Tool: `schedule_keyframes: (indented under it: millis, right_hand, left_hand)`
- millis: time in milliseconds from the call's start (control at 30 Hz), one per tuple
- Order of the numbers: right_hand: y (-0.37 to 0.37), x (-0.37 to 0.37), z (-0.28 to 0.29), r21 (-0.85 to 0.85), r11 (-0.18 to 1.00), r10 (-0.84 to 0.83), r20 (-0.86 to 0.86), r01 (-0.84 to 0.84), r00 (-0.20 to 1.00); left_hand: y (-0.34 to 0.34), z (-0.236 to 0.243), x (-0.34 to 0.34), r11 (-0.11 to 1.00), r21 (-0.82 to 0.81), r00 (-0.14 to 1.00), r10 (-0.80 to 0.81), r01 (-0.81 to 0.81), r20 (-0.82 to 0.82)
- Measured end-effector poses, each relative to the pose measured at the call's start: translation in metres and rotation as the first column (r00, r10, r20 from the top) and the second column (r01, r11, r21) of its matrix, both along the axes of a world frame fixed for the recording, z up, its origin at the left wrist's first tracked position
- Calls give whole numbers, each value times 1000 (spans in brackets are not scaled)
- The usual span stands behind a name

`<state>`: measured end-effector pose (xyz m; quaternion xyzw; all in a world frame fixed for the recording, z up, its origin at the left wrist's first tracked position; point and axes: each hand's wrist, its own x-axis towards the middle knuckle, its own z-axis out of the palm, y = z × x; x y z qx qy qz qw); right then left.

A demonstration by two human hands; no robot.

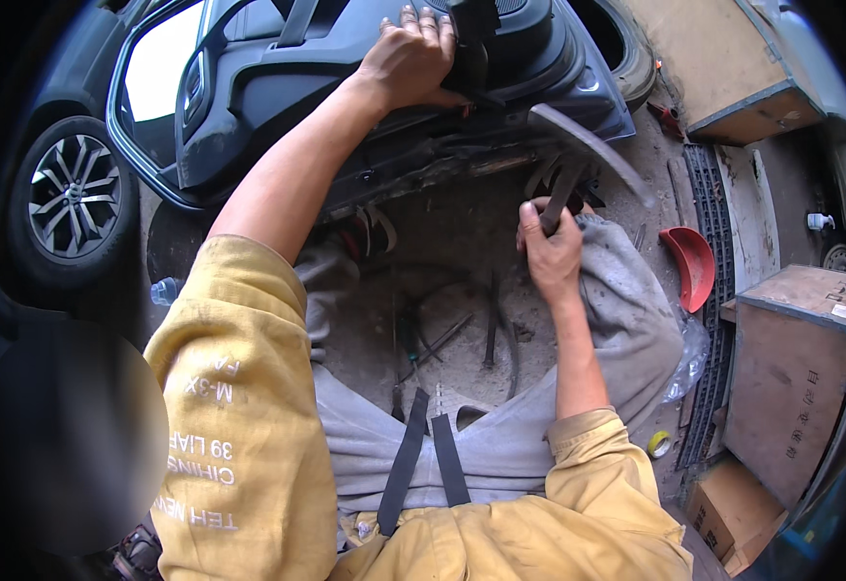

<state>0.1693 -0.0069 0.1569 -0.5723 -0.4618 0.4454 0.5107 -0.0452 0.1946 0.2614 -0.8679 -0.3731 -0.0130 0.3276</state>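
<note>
A red plastic scoop-shaped tray (691, 263) lies on the dirty concrete floor (462, 232), just beside a long black ribbed grille strip (711, 290). Plywood crates with grey metal edging stand along the right: one at the top (733, 73), one lower (796, 378) (its side carries printed marks). A brown cardboard box (728, 513) sits below them, near a small roll of yellow tape (658, 444). On the left, a dark car's alloy wheel (73, 194) shows, with a clear plastic bottle (164, 290) near it.
</note>
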Motion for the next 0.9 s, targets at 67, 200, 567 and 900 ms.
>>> schedule_keyframes:
  millis: [67, 200, 567, 900]
  right_hand:
    - [-18, -14, -48, -39, 990, -130, 144, 137, 981]
    - [-55, -27, -117, -486, 870, -123, -54, 82, 991]
    - [-45, 46, -158, -494, 827, 317, 805, 270, 502]
    - [-83, 181, 74, 265, 964, -122, 490, -15, 863]
  left_hand:
    - [-3, 1, -1, 999, -44, 1000, 5, -4, 20]
    - [1, -1, -4, 999, -41, 997, 19, -16, 74]
    - [22, 7, 27, 998, 53, 996, 11, -16, 85]
    - [8, 25, 151, 989, -47, 966, -123, 137, 230]
